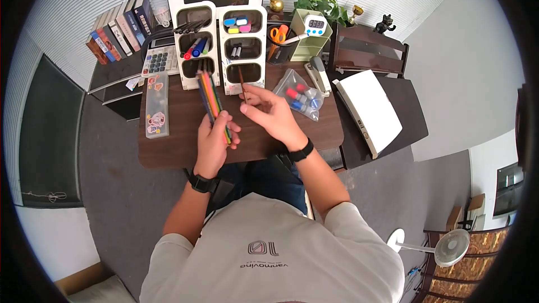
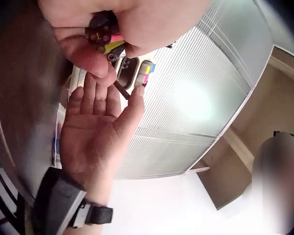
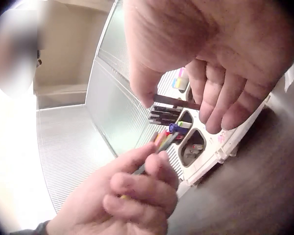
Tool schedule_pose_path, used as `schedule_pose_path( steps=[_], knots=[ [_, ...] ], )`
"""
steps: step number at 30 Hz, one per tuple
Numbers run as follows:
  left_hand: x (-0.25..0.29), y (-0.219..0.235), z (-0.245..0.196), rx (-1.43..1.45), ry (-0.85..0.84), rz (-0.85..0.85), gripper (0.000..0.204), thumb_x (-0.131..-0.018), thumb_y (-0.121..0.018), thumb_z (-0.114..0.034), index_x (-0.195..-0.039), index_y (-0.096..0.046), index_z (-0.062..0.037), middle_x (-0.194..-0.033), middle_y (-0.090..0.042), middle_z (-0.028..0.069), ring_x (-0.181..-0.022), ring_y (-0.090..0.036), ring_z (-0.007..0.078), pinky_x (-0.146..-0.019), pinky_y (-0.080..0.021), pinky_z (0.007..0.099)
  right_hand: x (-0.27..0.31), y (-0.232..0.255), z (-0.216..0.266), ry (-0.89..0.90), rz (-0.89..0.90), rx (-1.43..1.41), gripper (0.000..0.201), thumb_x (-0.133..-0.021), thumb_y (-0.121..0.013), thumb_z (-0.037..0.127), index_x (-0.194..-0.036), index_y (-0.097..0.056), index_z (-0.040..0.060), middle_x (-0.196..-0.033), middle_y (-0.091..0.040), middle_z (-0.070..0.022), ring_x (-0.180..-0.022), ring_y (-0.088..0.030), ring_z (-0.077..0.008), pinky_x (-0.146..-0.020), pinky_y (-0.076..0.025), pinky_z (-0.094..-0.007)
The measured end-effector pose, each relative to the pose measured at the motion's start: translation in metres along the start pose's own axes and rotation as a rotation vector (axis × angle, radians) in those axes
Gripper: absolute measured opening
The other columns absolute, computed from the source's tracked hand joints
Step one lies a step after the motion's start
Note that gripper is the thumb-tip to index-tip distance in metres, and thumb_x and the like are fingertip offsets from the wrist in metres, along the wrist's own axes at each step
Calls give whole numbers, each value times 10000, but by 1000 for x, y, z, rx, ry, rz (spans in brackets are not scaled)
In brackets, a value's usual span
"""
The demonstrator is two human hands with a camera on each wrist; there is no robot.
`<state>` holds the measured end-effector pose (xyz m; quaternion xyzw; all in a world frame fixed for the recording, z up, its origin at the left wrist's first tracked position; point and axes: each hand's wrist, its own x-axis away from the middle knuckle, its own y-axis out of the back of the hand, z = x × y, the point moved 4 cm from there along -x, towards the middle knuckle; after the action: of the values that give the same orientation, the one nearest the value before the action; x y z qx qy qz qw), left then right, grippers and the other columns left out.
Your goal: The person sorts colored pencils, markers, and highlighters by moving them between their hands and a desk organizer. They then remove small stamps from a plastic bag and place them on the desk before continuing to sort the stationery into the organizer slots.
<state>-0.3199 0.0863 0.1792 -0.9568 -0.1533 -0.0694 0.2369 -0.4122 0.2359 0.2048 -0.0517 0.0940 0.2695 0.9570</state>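
Note:
A bundle of coloured pencils (image 1: 209, 92) is gripped in my left hand (image 1: 212, 143), its upper ends overlapping the lowest compartment of the left white organizer (image 1: 182, 77) in the head view. My right hand (image 1: 273, 118) pinches one brown pencil (image 1: 242, 77) between thumb and fingertips. That pencil points toward the lowest compartment of the right white organizer (image 1: 263, 38). In the right wrist view the brown pencil (image 3: 176, 102) spans from thumb to fingers. Black pens (image 1: 192, 27) and coloured markers (image 1: 197, 48) fill the left organizer's upper compartments; highlighters (image 1: 238, 23) lie in the right one's top.
A clear bag of red and blue bottles (image 1: 300, 96) and a stapler (image 1: 318, 76) lie right of my right hand. A pencil case (image 1: 157, 106) and a calculator (image 1: 160, 59) are at the left. Behind stand a pen holder (image 1: 281, 50) and a timer (image 1: 315, 25).

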Motion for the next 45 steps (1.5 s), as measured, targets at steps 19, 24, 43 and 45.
schedule_pose_path(
  steps=[19,24,43,45],
  knots=[
    [-2,-2,-9,-69,-114,3,329,-1098,-543,-292,-1226,-579,9,-1132,-690,121,-640,-624,134,-533,-456,246,54,-28,1,117,-102,314,426,-961,-689,40,-1378,-605,48,-1120,-695,-129,-890,-682,-145,-718,-549,-272],
    [-14,-2,-7,43,-66,131,365,-1115,-502,-293,-1309,-531,15,-1436,-613,171,-638,-625,135,-526,-452,242,47,-22,-11,95,-176,152,398,-967,-673,33,-1361,-615,31,-1087,-705,-113,-879,-679,-138,-724,-549,-271],
    [9,-1,4,-165,-236,221,192,-1102,-522,-201,-1133,-571,-17,-1391,-605,169,-888,-665,129,-681,-522,255,74,-40,0,144,-140,146,183,-943,-747,76,-1106,-693,12,-954,-664,-86,-748,-666,-144,-664,-545,-278],
    [11,1,1,-137,-160,161,223,-1108,-515,-246,-1134,-535,-25,-1463,-575,184,-844,-717,165,-625,-514,249,80,-28,8,195,-354,233,145,-952,-717,33,-1093,-704,2,-924,-663,-96,-771,-686,-151,-665,-541,-257]
  ],
)
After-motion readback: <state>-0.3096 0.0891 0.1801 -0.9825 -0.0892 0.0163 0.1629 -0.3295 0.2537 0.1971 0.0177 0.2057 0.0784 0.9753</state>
